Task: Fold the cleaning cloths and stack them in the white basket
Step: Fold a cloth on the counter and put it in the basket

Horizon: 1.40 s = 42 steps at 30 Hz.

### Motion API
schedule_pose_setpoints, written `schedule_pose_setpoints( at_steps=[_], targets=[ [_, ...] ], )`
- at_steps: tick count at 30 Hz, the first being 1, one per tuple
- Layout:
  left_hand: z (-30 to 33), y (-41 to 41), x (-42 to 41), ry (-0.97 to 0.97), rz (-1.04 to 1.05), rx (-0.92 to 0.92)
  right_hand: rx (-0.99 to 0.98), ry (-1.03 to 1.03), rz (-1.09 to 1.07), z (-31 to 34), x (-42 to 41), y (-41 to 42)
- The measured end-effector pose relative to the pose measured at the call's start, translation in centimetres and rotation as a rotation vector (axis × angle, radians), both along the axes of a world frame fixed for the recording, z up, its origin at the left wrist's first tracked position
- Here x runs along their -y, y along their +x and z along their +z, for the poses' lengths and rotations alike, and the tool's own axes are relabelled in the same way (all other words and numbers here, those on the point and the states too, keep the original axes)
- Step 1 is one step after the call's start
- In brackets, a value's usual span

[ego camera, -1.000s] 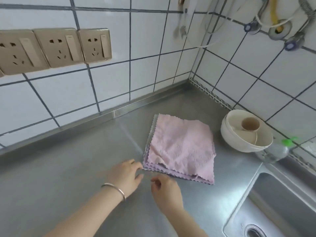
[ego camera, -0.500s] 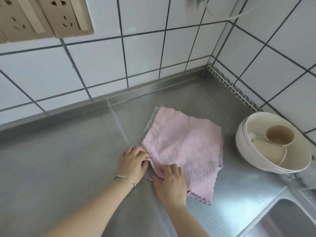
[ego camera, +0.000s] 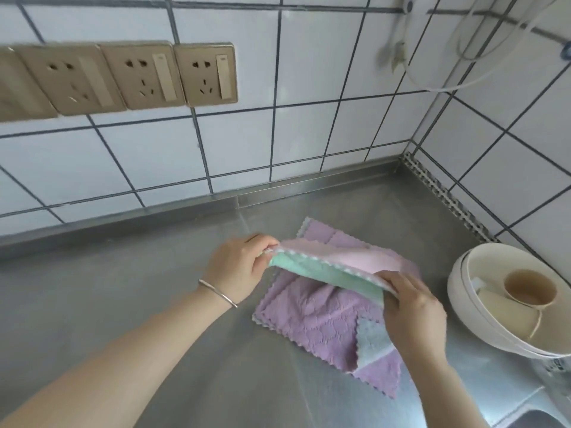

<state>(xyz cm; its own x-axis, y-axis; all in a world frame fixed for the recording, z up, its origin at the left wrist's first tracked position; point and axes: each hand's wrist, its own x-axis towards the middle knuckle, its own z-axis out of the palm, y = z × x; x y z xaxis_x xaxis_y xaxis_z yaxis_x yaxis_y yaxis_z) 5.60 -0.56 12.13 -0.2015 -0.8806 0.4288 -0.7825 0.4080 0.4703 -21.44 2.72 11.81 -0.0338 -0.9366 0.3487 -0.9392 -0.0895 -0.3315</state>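
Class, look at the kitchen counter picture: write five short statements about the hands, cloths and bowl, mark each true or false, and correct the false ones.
1. Both hands hold the pink-and-green cloth. True.
2. The lifted cloth lies flat on the counter. False: the left hand and right hand hold it up above the purple cloth.
3. A bracelet sits on the left wrist. True.
4. The white bowl is empty. False: it holds a beige cup.
5. The wall sockets have plugs in them. False: none is plugged in.
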Motion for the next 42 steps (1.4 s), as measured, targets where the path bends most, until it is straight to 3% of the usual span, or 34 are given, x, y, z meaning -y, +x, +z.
schedule_pose_setpoints(
  at_steps=[4,7,16,22,26,29,32,36,42],
  targets=[
    [6.1,5.7,-3.4,0.018,0.032,-0.090,0.138,-0.004,0.159,7.0,0.1,0.5],
    [9.6,11.4,-6.6,0.063,0.129,-0.122,0.319,0.123,0.198,10.4,0.5,4.1],
    [9.4,25.2,-10.5,0.226,0.571,-0.149,0.471,0.438,0.348,9.8,3.5,20.0],
    [12.4,29.8,-15.7,0.074,0.671,-0.248,0.548,0.304,0.467,12.4,0.4,24.7],
    [11.0,29.2,-21.9,0.030,0.600,-0.206,0.484,0.324,0.531,11.4,-2.8,24.1],
    [6.2,28.2,-26.2,0.136,0.548,-0.069,0.430,0.420,0.552,7.5,-5.3,23.3],
    [-0.3,27.2,-29.5,0.238,0.507,0.112,0.247,0.537,0.519,1.4,-7.6,22.6],
    [-7.3,25.7,-32.2,0.377,0.443,0.166,0.050,0.749,0.460,-6.0,-10.5,21.3],
    [-11.1,25.3,-35.2,0.498,0.387,0.245,-0.129,0.789,0.524,-8.5,-13.0,18.4]
  ],
)
